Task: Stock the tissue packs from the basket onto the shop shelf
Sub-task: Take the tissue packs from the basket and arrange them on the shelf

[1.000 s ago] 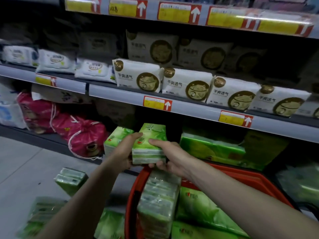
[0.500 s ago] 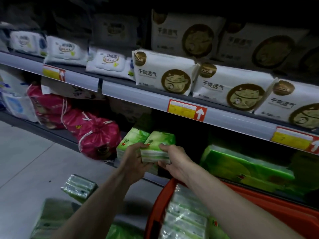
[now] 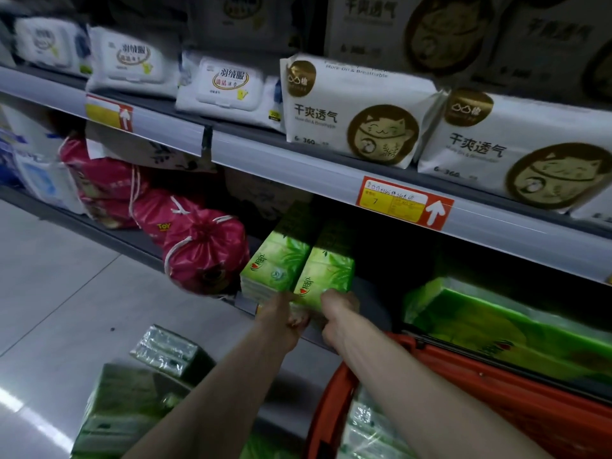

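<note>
Both arms reach forward to the lower grey metal shelf (image 3: 318,339). Left hand (image 3: 284,321) and right hand (image 3: 337,313) each grip the near end of a green plastic-wrapped tissue pack (image 3: 326,276), fingers curled on its lower edge. Half a second ago the pack was held in the air ahead of the shelf lip; now it lies on the shelf, pushed in. It touches a second green tissue pack (image 3: 275,263) on its left. Left of that, a pink drawstring bag (image 3: 205,246). The red plastic basket (image 3: 331,402) sits near right, more clear-wrapped packs inside. Loose green packs (image 3: 165,351) lie on the grey floor, near left. The view has drawn closer to the shelf since.
</note>
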The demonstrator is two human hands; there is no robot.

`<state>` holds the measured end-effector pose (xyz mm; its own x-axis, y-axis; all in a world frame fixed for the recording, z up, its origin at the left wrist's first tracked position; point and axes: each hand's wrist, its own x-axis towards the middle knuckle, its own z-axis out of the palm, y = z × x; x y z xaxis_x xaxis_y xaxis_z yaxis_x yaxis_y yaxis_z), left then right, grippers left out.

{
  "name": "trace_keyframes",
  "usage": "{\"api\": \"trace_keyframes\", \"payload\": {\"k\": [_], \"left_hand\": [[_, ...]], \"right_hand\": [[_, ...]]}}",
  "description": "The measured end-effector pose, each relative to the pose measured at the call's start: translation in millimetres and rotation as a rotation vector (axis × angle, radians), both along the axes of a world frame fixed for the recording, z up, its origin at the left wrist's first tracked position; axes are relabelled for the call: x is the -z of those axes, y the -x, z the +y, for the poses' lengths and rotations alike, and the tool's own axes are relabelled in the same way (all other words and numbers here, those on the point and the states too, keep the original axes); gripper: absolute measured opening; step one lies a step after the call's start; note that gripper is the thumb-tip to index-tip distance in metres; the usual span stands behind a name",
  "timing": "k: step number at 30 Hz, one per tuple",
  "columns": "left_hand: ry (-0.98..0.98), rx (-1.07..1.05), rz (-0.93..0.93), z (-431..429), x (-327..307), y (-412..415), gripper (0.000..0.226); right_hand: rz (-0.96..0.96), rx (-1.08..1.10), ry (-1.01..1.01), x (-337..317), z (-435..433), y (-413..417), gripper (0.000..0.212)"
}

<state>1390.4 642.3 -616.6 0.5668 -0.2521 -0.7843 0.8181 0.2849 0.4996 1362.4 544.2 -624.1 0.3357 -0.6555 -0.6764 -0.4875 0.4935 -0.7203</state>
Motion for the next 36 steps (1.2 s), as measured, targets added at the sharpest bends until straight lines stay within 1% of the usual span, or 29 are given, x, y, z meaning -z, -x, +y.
{"api": "trace_keyframes", "payload": {"k": [2,4,6,10,11,14,15,17,20,23,27,30,32,36], "left_hand": [[0.006,-0.048,-0.007,-1.9,0.3,-4.1,0.011],[0.031,-0.068,-0.015,-4.6,-0.3,-5.1,0.015],[0.031,-0.088,-0.015,-8.3,2.9,-6.0,0.02],[0.051,-0.121,0.013,-12.7,0.9,-6.7,0.035],[0.061,-0.133,0.013,-13.1,0.1,-6.4,0.035],[0.052,-0.09,0.02,-12.7,0.1,-5.5,0.008],[0.055,-0.073,0.016,-14.4,0.6,-5.3,0.005],[0.055,-0.038,0.008,-14.9,0.7,-3.8,0.008],[-0.032,0.005,-0.039,-15.5,2.7,-5.0,0.003],[-0.122,0.093,-0.075,-12.8,5.6,-9.1,0.014],[-0.102,0.144,-0.092,-6.6,-2.1,-5.4,0.017],[-0.103,0.15,-0.115,-0.5,-18.0,1.4,0.01],[-0.109,0.153,-0.129,6.0,-29.0,7.7,0.009],[-0.105,0.169,-0.174,21.7,-57.6,26.8,0.025]], "right_hand": [[0.034,0.018,0.079,0.5,1.2,-3.3,0.031],[0.076,-0.026,0.13,2.9,0.4,-7.8,0.036],[0.069,-0.076,0.168,4.1,-0.1,-11.1,0.038],[0.04,-0.04,0.109,-2.7,1.7,-9.3,0.039],[0.026,-0.026,0.093,-2.8,1.8,-9.3,0.04],[-0.006,0.012,0.028,2.5,3.9,-14.6,0.048],[-0.008,0.011,0.008,9.1,2.7,-17.5,0.054],[-0.002,-0.001,-0.009,14.5,1.0,-18.4,0.062],[0.015,-0.021,0.01,-0.1,4.1,-10.5,0.062],[0.046,-0.083,0.063,2.5,4.8,-9.2,0.06],[0.114,-0.135,0.138,-17.2,6.3,1.2,0.055],[0.161,-0.128,0.201,-22.7,9.6,8.4,0.055],[0.136,-0.152,0.208,-32.1,22.5,15.2,0.055],[0.035,-0.227,0.201,-53.1,50.6,25.2,0.056]]}}
